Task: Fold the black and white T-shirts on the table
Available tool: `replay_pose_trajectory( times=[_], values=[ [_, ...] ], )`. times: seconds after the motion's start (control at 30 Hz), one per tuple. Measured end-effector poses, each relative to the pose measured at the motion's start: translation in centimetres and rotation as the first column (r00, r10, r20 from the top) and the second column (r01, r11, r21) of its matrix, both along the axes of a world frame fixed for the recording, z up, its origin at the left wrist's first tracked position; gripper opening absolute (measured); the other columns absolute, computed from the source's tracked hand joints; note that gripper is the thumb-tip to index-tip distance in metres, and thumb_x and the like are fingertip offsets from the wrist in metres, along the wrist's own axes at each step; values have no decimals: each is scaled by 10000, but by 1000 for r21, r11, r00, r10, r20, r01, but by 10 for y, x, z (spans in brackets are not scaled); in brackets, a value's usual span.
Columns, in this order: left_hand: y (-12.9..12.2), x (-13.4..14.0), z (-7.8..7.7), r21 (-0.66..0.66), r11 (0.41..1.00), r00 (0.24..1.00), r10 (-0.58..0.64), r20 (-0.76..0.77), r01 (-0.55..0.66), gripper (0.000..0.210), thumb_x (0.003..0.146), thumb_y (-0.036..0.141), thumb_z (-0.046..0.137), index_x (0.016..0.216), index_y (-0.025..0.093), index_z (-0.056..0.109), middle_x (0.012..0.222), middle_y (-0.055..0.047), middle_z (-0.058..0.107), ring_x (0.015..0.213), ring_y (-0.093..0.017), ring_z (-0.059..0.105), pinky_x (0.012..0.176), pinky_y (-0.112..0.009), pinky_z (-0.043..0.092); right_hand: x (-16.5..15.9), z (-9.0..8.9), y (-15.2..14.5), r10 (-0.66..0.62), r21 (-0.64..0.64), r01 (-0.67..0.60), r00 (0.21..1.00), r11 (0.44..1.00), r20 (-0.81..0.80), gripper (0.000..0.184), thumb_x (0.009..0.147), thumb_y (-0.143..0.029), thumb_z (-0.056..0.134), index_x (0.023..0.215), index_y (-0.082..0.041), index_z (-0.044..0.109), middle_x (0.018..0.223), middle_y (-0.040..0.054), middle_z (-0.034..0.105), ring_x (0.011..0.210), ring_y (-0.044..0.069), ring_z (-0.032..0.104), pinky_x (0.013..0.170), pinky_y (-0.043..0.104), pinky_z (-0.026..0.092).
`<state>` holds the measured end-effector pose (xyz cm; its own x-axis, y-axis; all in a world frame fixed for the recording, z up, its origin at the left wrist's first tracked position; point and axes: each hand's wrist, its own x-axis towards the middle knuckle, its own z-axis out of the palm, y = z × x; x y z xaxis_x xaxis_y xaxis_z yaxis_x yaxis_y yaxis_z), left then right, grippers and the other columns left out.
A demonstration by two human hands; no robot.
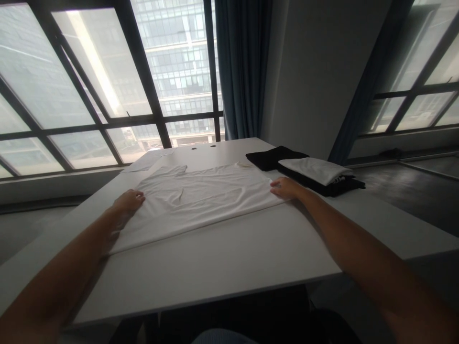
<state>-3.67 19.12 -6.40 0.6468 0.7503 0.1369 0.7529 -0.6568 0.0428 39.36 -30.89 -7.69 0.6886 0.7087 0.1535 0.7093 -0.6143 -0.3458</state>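
Note:
A white T-shirt [204, 196] lies spread out on the white table, its cloth lightly wrinkled, with a straight edge towards me. At its left side, my left hand [129, 200] pinches the fabric between closed fingers. My right hand [286, 188] grips the opposite side of the shirt, near the folded clothes. Both arms reach forward, wide apart. What looks like the collar [245, 165] shows at the far right of the shirt, and a sleeve [175, 169] at the far left.
On the right stand folded black clothes [272, 155] and a folded white garment [315, 170] on black cloth. A pale flat sheet or cloth [148, 160] lies at the far left of the table [215, 267]. Windows and a blue curtain [244, 67] are behind.

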Motion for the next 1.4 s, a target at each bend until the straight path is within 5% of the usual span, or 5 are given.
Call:
replay_pose_trajectory(
  times=[0.33, 0.5, 0.63, 1.1, 1.4],
  values=[
    [-53, -45, -3, 8, 974, 973, -225, -50, 225, 610, 965, 544, 499, 1411, 145, 616, 1562, -167, 502, 1424, -365, 465, 1165, -482, 377, -19, 2, 13, 18, -69, 1, 962, 998, 274, 467, 901, -337, 654, 1325, -141, 685, 1435, 197, 608, 1308, 361, 578, 1129, 477, 422],
    [-142, -1, -19, 22, 791, 785, -609, 115, 611, 653, 1032, 627, 309, 1474, 228, 576, 1599, -104, 473, 1470, -291, 433, 1231, -450, 304, -92, -3, 58, 385, 33, -404, 891, 914, 242, 503, 972, -470, 552, 1373, -185, 655, 1485, 140, 588, 1387, 296, 525, 1193, 431, 378],
    [-175, 21, -32, -62, 732, 734, -673, 88, 678, 777, 1008, 716, 269, 1568, 212, 460, 1661, -117, 361, 1541, -293, 313, 1264, -450, 216, -125, -17, 73, 604, -53, -603, 783, 796, 149, 567, 1004, -519, 480, 1461, -204, 594, 1574, 119, 498, 1471, 271, 439, 1242, 417, 304],
    [-103, -11, -28, -120, 958, 961, -269, -72, 259, 810, 1003, 644, 159, 1633, 164, 330, 1706, -87, 245, 1582, -223, 192, 1259, -378, 139, -22, -29, 31, 288, -157, -270, 952, 950, 108, 725, 982, -619, 368, 1536, -169, 497, 1638, 112, 399, 1530, 280, 340, 1281, 438, 219],
    [-59, -29, -27, -138, 990, 994, -34, -104, 19, 783, 1013, 641, 211, 1651, 193, 286, 1719, -107, 203, 1586, -294, 161, 1250, -499, 173, 1, -23, 16, -60, -156, 99, 970, 983, 234, 720, 943, -620, 468, 1428, -100, 583, 1505, 229, 538, 1392, 372, 509, 1153, 490, 405]
  ],
)
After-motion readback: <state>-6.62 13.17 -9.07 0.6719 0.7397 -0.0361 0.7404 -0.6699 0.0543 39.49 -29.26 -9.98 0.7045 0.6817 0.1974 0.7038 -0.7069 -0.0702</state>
